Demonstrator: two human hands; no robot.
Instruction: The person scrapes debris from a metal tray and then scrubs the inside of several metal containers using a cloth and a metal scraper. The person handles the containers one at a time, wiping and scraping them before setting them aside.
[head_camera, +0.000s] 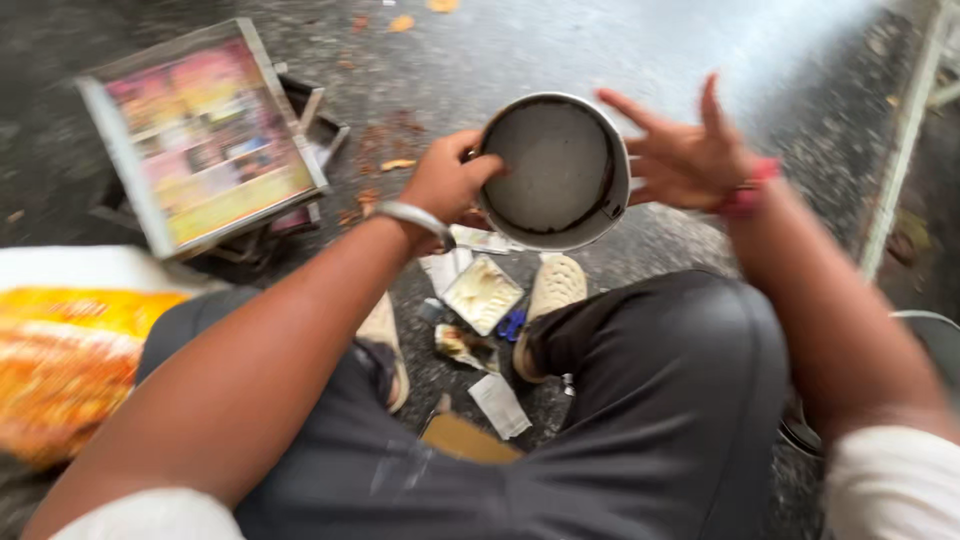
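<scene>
Item: round pan (553, 170). Left hand (447, 183) pinches rim at 9 o'clock; right hand (685, 155) splayed open, steadies 3 o'clock. Advice: grip firmer.

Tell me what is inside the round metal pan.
The pan shows only a bare, dull grey bottom with a dark ring along its wall. The left hand covers a bit of its rim.

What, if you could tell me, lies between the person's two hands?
In the head view, a round metal bowl lies between the left hand, gripping its rim, and the open right hand.
</scene>
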